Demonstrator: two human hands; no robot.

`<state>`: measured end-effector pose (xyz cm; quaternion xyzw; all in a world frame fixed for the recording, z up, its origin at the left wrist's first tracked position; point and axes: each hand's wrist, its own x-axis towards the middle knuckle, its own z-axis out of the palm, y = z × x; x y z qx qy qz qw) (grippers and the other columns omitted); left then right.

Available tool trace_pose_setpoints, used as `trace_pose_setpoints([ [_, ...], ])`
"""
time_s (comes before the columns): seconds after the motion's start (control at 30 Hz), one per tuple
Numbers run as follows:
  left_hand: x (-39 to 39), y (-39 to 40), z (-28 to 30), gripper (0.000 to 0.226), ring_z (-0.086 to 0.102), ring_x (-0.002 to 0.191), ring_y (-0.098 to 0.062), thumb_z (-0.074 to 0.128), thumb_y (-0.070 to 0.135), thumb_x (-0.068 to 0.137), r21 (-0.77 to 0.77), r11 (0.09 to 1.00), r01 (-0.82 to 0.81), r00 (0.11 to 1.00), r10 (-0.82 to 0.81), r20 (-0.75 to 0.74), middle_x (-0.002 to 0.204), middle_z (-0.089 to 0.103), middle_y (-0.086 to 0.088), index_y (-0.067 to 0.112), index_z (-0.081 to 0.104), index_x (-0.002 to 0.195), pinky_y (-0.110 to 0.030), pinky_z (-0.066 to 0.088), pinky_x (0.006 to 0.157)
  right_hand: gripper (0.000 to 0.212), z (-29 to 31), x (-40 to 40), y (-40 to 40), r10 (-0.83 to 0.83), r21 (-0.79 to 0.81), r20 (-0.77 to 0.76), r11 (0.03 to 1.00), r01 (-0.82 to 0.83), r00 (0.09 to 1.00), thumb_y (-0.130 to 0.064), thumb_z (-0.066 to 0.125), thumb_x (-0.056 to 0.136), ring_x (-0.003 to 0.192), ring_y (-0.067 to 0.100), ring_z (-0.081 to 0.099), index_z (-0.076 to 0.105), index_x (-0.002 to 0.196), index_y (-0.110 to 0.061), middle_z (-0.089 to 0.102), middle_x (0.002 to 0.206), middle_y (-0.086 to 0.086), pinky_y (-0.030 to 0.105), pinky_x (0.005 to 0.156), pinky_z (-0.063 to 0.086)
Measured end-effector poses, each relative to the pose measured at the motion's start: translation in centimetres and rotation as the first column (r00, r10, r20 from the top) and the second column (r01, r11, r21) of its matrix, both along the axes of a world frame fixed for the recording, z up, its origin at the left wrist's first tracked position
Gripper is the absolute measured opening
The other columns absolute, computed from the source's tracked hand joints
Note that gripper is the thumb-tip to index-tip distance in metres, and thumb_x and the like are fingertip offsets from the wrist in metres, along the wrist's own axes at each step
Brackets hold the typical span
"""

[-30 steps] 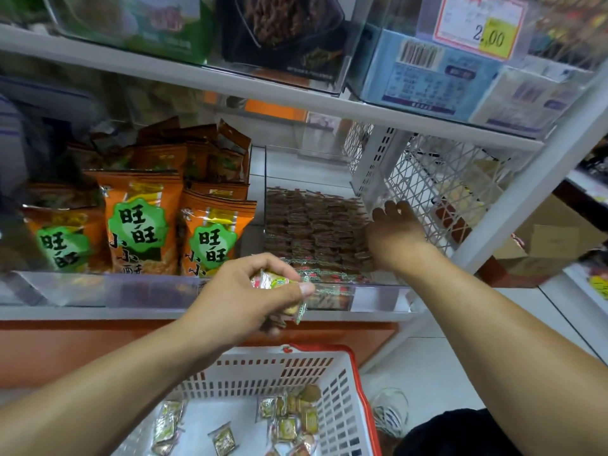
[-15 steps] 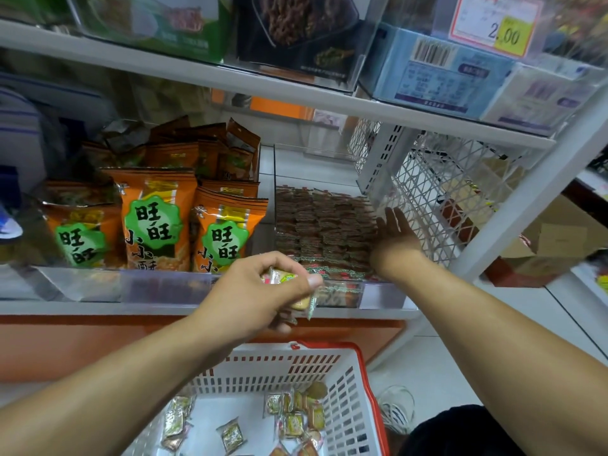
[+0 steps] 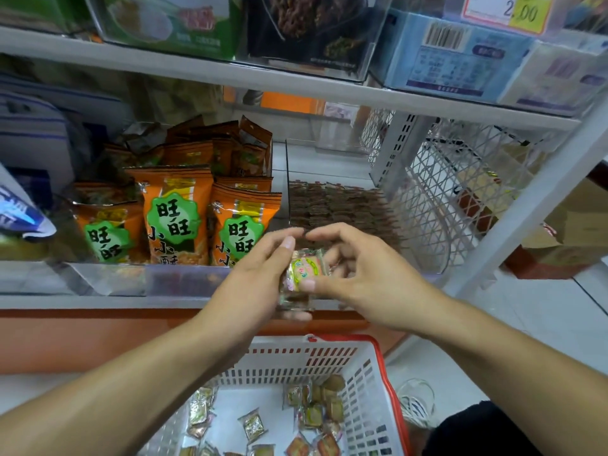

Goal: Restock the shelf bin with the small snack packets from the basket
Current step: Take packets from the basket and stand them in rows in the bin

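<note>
Orange snack bags (image 3: pixel 171 218) standing at far left of the shelf, behind a clear front lip. Next along, left hand (image 3: pixel 253 278), fingers curled round a small stack of snack packets (image 3: pixel 304 274), grip closed on the stack's left and lower sides. Just right of it, right hand (image 3: pixel 365 274), thumb and fingertips pinching the top packet, grip partly closed, seemingly peeling one off. Behind both hands, shelf bin (image 3: pixel 339 205), already lined with rows of brown packets toward the back. Below, white basket (image 3: pixel 329 360) with red rim, more packets loose on its floor. Step in hand, by the look of it: hand-to-hand transfer ahead of placing. Next move probably calls for carrying the pinched packet forward and setting it down in the bin's front row, aligned with the rest.
</note>
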<state>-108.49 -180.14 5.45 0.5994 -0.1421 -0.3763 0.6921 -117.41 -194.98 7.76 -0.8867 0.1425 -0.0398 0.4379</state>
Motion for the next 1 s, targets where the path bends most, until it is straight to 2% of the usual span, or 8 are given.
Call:
trace_pose_setpoints([
  [0.17, 0.8, 0.3, 0.3, 0.049, 0.070, 0.107, -0.043, 0.040, 0.006, 0.106, -0.116, 0.992, -0.045, 0.982, 0.023, -0.186, 0.141, 0.055, -0.020, 0.037, 0.051, 0.143, -0.055, 0.064, 0.061, 0.034, 0.7, -0.5, -1.4, -0.015, 0.341, -0.006, 0.940, 0.016, 1.000, -0.010, 0.078, 0.086, 0.066, 0.018, 0.059, 0.071, 0.116, -0.023, 0.073, 0.096, 0.009, 0.022, 0.055, 0.052],
  [0.3, 1.1, 0.7, -0.1, 0.052, 0.072, 0.060, -0.013, 0.046, 0.002, 0.104, -0.130, 0.990, 0.057, 0.997, -0.062, -0.037, 0.062, 0.070, 0.008, 0.034, 0.045, 0.145, -0.052, 0.065, 0.066, 0.037, 2.0, -0.8, -2.8, -0.004, 0.402, 0.044, 0.916, -0.014, 0.999, -0.014, 0.077, 0.082, 0.078, 0.016, 0.063, 0.072, 0.118, -0.021, 0.077, 0.103, 0.003, 0.025, 0.061, 0.054],
  [0.33, 1.1, 0.7, -0.1, 0.050, 0.072, 0.060, -0.013, 0.049, 0.004, 0.104, -0.125, 0.989, 0.075, 0.997, -0.079, -0.027, 0.061, 0.069, 0.010, 0.034, 0.045, 0.144, -0.049, 0.065, 0.065, 0.040, 2.3, -0.9, -3.0, 0.011, 0.392, 0.061, 0.919, -0.034, 0.998, -0.015, 0.076, 0.081, 0.086, 0.016, 0.066, 0.071, 0.120, -0.020, 0.076, 0.108, 0.006, 0.030, 0.067, 0.057],
  [0.47, 1.3, 0.9, -0.3, 0.047, 0.075, 0.093, -0.025, 0.064, 0.014, 0.096, -0.052, 0.992, 0.111, 0.993, -0.109, 0.044, 0.119, 0.074, -0.008, 0.026, 0.047, 0.138, -0.036, 0.061, 0.057, 0.047, 2.6, -1.3, -3.5, 0.091, 0.360, 0.045, 0.927, -0.101, 0.995, -0.007, 0.076, 0.081, 0.098, 0.020, 0.066, 0.067, 0.127, -0.017, 0.073, 0.113, 0.017, 0.031, 0.086, 0.055],
  [0.6, 1.1, 0.9, -0.4, 0.042, 0.074, 0.074, -0.011, 0.074, 0.016, 0.083, -0.019, 0.998, 0.063, 0.993, -0.061, 0.100, 0.114, 0.075, -0.006, 0.014, 0.054, 0.119, -0.031, 0.059, 0.052, 0.048, 2.2, -1.1, -3.6, 0.065, 0.422, 0.066, 0.902, -0.086, 0.996, 0.003, 0.072, 0.082, 0.091, 0.020, 0.061, 0.066, 0.127, -0.015, 0.070, 0.107, 0.022, 0.024, 0.070, 0.055],
  [0.77, 0.7, 1.0, -0.9, 0.035, 0.077, 0.083, -0.026, 0.081, 0.006, 0.080, -0.030, 1.000, 0.005, 0.984, 0.001, 0.177, 0.109, 0.075, -0.005, 0.013, 0.066, 0.111, -0.031, 0.062, 0.061, 0.029, 1.5, -0.7, -3.4, -0.070, 0.614, 0.038, 0.789, 0.032, 0.997, -0.004, 0.075, 0.077, 0.089, 0.023, 0.069, 0.069, 0.105, -0.010, 0.069, 0.102, 0.016, 0.034, 0.075, 0.060],
  [0.87, 0.4, 1.0, -1.0, 0.034, 0.077, 0.090, -0.019, 0.082, 0.002, 0.079, -0.058, 0.996, -0.062, 0.950, 0.077, 0.302, 0.104, 0.075, 0.000, 0.014, 0.068, 0.108, -0.027, 0.062, 0.063, 0.021, 1.0, -0.6, -2.8, -0.099, 0.644, -0.046, 0.758, 0.105, 0.994, 0.001, 0.074, 0.082, 0.083, 0.028, 0.066, 0.061, 0.091, -0.012, 0.070, 0.091, 0.017, 0.027, 0.062, 0.057],
  [1.0, 0.8, 1.2, -1.3, 0.041, 0.077, 0.094, -0.017, 0.085, 0.007, 0.074, -0.089, 0.995, -0.048, 0.918, 0.079, 0.388, 0.107, 0.076, 0.005, 0.019, 0.069, 0.109, -0.027, 0.063, 0.070, 0.027, 0.7, -0.6, -2.0, -0.043, 0.683, -0.081, 0.725, 0.087, 0.996, -0.014, 0.078, 0.077, 0.093, 0.030, 0.069, 0.054, 0.089, -0.014, 0.072, 0.094, 0.016, 0.036, 0.073, 0.062],
])
